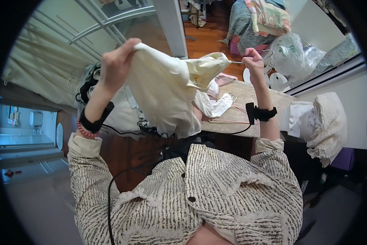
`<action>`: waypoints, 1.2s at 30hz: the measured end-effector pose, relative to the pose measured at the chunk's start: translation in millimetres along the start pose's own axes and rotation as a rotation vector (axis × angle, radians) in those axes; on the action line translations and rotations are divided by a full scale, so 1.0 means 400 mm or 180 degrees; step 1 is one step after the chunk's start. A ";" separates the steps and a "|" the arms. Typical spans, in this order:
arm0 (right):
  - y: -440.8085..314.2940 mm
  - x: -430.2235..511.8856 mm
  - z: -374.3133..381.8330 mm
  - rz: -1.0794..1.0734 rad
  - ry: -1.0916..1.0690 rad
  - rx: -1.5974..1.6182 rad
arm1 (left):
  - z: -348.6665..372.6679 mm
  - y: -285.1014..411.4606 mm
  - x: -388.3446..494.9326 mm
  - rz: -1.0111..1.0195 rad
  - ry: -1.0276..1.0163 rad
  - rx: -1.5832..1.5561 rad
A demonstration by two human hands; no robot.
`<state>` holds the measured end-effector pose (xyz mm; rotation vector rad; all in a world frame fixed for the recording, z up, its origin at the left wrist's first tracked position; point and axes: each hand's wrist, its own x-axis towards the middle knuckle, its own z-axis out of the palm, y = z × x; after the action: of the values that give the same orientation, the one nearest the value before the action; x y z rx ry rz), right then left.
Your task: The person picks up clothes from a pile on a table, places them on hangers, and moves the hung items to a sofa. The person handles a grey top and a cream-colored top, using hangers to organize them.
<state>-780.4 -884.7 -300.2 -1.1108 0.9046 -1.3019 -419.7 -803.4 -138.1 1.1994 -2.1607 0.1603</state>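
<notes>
My left hand [117, 65] pinches one end of a cream cloth garment [162, 88] and holds it up, so that its body hangs down in front of me. On the other side my right hand [253, 62] grips a thin metal hanger [237, 62] near its hook. The hanger's neck runs into the bunched right end of the garment; most of its frame is hidden by the cloth. Below, a white lace-trimmed garment [217, 105] lies on a beige tabletop [250, 98], with a pink hanger [241, 121] by it.
Clothes [119, 107] are heaped at the left. White folded cloth [299, 118] and a lacy cream cover [329, 125] stand at the right. Beyond the table are plastic bags [286, 53] and piled blankets [269, 18]. Black cables [122, 132] run from both wrist straps.
</notes>
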 end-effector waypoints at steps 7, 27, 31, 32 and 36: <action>0.075 -0.080 -0.051 0.0623 0.0721 0.0952 | -0.036 0.036 0.029 0.0194 -0.1673 -0.0485; -0.425 0.050 -0.152 -0.0921 0.0157 -0.3975 | 0.076 0.010 -0.036 -0.1591 -0.0638 -0.2029; -0.246 0.083 -0.279 -0.0127 0.0230 -0.4547 | 0.069 -0.012 -0.119 -0.1737 -0.0246 -0.2003; -0.175 0.077 -0.336 0.0200 0.0379 -0.4558 | 0.061 -0.030 -0.145 -0.1765 -0.0077 -0.1991; 0.196 -0.056 -0.582 0.0516 0.1221 -0.3722 | -0.001 -0.108 -0.269 -0.2624 0.0633 -0.1731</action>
<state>-985.3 -892.5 -437.6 -1.6046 2.1374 -0.7980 -345.4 -751.0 -210.5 1.5321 -1.2684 -0.5943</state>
